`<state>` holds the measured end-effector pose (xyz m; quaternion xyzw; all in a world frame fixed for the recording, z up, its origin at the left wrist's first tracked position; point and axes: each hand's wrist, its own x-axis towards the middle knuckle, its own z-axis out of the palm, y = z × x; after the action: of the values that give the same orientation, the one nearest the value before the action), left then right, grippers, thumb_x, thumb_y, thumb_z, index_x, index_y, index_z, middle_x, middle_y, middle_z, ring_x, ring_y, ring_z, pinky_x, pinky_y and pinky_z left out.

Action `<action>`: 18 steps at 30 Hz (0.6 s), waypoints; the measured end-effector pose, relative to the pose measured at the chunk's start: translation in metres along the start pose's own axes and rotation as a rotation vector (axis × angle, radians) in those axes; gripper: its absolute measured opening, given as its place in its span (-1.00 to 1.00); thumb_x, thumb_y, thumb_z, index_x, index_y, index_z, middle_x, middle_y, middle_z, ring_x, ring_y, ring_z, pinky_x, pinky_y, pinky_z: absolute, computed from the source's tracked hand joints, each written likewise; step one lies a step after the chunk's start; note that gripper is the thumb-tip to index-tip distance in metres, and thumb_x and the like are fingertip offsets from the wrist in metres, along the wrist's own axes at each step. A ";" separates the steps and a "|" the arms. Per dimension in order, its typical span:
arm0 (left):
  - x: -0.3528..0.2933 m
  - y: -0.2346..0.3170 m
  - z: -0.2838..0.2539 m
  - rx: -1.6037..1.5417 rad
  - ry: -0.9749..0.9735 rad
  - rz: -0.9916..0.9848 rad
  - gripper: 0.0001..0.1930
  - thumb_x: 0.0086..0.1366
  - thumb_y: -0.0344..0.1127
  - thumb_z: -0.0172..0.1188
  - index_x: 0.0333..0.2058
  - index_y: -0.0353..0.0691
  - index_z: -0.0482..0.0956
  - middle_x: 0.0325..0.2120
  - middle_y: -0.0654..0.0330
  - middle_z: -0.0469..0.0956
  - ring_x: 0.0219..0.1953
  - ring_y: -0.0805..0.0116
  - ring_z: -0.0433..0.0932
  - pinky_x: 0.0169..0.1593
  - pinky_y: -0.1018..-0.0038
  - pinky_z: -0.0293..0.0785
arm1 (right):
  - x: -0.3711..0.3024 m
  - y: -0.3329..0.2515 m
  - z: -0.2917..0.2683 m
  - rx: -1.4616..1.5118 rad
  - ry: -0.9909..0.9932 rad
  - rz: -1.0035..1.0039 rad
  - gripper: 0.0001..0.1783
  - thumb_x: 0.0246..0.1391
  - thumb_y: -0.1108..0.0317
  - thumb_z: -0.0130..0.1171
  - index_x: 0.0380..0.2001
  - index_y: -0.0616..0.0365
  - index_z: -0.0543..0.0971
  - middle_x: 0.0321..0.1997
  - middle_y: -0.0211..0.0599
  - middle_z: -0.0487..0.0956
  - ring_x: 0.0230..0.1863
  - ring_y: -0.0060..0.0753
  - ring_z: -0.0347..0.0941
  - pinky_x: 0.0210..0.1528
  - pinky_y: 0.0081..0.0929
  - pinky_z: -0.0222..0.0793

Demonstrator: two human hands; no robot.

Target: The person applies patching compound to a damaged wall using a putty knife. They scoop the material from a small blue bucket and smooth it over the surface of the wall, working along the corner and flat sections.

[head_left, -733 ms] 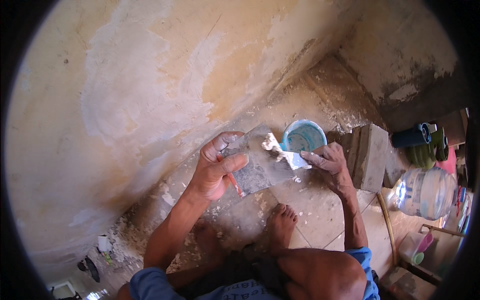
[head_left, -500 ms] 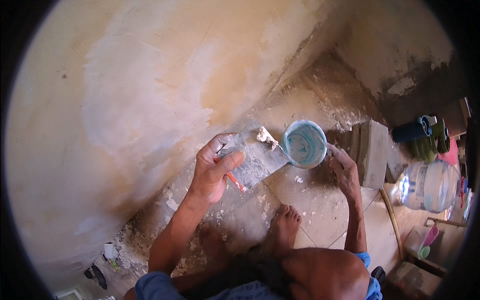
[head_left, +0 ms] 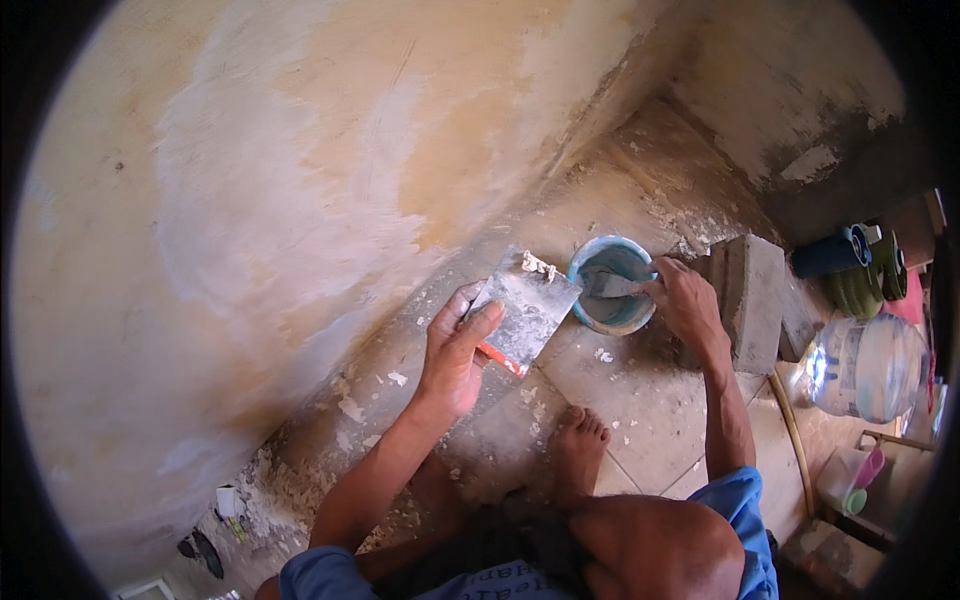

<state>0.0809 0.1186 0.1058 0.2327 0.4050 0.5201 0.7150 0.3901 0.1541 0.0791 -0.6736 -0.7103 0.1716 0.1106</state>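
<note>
My left hand (head_left: 460,350) is closed around a flat, square metal putty scraper (head_left: 528,312) with an orange back edge, thumb on top. A small lump of white putty (head_left: 540,264) sits at the scraper's far corner. My right hand (head_left: 690,303) grips a putty knife (head_left: 612,287), its blade down inside the round light-blue bucket (head_left: 592,249). The bucket stands on the floor just right of the scraper, its inner wall smeared with white. Fingers of the right hand partly hide the knife's handle.
A patchy plastered wall (head_left: 300,200) rises on the left. Right of the bucket stand grey blocks (head_left: 752,300), a large clear water bottle (head_left: 870,368) and a hose (head_left: 792,440). My bare foot (head_left: 580,445) rests on the tiled floor (head_left: 650,420), which is strewn with plaster crumbs.
My right hand has come from beside the bucket to above its right rim, and the putty knife now shows inside. The left hand and scraper have shifted slightly right.
</note>
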 end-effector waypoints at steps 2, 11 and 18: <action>-0.001 -0.003 0.002 -0.058 0.010 -0.008 -0.69 0.32 -0.39 0.15 0.02 -0.24 0.45 -0.14 0.26 0.55 -0.13 0.53 0.55 -0.08 0.49 0.54 | -0.003 -0.006 0.002 -0.045 0.119 0.019 -0.69 0.09 0.29 0.16 -0.11 0.19 0.54 -0.14 -0.07 0.59 -0.12 0.04 0.50 -0.11 -0.09 0.37; -0.011 -0.018 0.031 -0.275 -0.013 -0.106 -0.70 0.36 -0.28 0.12 0.02 -0.22 0.40 -0.07 0.16 0.53 -0.10 0.29 0.58 -0.16 0.27 0.58 | -0.040 -0.105 0.022 1.791 -0.223 -0.226 -0.04 0.16 -0.19 0.06 0.33 0.41 0.13 0.39 -0.09 0.21 0.38 -0.22 0.13 0.39 -0.26 -0.05; -0.016 0.018 0.063 -0.186 0.018 0.046 -0.74 0.42 -0.21 0.06 -0.04 -0.22 0.45 -0.16 0.17 0.57 -0.17 0.34 0.57 -0.13 0.36 0.53 | -0.023 -0.150 0.015 1.953 -0.289 -0.271 -0.15 0.19 -0.06 0.11 0.33 0.32 0.14 0.33 -0.18 0.29 0.35 -0.31 0.17 0.37 -0.32 -0.01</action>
<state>0.1212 0.1152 0.1602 0.1699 0.3560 0.5737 0.7178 0.2484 0.1248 0.1262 -0.1729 -0.3353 0.7469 0.5475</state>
